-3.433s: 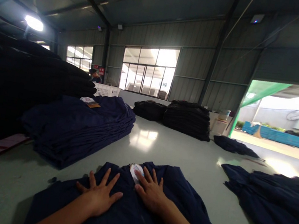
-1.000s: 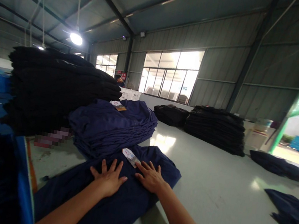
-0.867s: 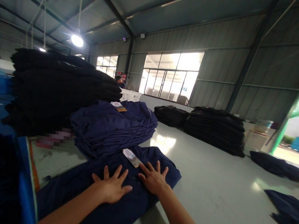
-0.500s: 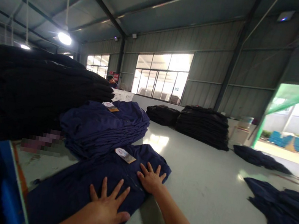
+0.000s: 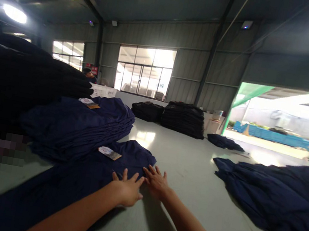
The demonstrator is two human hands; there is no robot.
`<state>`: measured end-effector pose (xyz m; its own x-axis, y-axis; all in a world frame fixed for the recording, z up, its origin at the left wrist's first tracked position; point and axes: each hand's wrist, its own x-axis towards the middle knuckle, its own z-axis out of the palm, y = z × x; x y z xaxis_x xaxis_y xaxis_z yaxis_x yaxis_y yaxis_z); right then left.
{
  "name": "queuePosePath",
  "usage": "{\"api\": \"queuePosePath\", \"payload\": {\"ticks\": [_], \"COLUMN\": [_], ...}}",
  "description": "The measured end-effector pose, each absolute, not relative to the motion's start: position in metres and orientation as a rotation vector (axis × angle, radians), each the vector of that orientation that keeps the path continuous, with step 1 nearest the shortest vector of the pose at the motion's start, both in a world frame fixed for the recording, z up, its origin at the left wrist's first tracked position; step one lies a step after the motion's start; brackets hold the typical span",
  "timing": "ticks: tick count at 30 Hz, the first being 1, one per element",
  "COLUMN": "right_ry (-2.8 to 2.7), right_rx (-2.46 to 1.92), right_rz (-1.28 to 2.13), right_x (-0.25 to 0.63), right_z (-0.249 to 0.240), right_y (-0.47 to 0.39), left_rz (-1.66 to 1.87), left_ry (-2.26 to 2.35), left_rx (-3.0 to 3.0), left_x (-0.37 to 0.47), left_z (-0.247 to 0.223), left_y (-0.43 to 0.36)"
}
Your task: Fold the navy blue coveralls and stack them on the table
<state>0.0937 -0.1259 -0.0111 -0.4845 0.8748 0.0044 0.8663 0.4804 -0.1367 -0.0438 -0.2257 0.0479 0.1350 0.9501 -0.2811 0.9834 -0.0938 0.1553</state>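
A navy garment, folded long, lies flat on the pale table. Its paper hang tag rests on top near the far end. My left hand presses on the garment's right edge with fingers spread. Just right of it, my right hand touches the garment's far right corner, fingers stretched out. Neither hand grips the cloth. Behind the garment stands a stack of folded navy garments, with another hang tag on its top piece.
Black garments form a tall pile at the left and a stack at the back. Loose navy garments are spread over the table's right side. A small dark garment lies farther back. Another person is in the distance.
The view has turned right, bringing more of the loose navy garments into sight. My hands have come closer together, the left shifting toward the garment's right edge. Both remain open.
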Motion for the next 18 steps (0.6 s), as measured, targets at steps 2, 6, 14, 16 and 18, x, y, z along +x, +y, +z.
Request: {"api": "queuePosePath", "payload": {"ticks": [2, 6, 14, 16, 18], "right_ry": [-2.605, -2.472, -2.098, -2.027, -1.975], "right_rx": [-1.652, -1.876, -2.234, -2.296, -2.359], "right_rz": [0.169, 0.123, 0.062, 0.03, -0.002], "right_x": [0.119, 0.172, 0.266, 0.29, 0.315], "right_z": [-0.011, -0.013, -0.027, -0.029, -0.027], "right_y": [-0.138, -0.164, -0.203, -0.208, -0.21], "left_rz": [-0.159, -0.135, 0.03, 0.056, 0.089], "left_ry": [1.804, 1.656, 1.397, 1.333, 1.269], "left_rx": [2.185, 2.329, 2.634, 2.681, 2.71], "left_x": [-0.023, 0.024, 0.109, 0.128, 0.147], "left_z": [0.042, 0.025, -0.005, -0.009, -0.012], "left_y": [-0.21, -0.187, -0.172, -0.17, -0.168]}}
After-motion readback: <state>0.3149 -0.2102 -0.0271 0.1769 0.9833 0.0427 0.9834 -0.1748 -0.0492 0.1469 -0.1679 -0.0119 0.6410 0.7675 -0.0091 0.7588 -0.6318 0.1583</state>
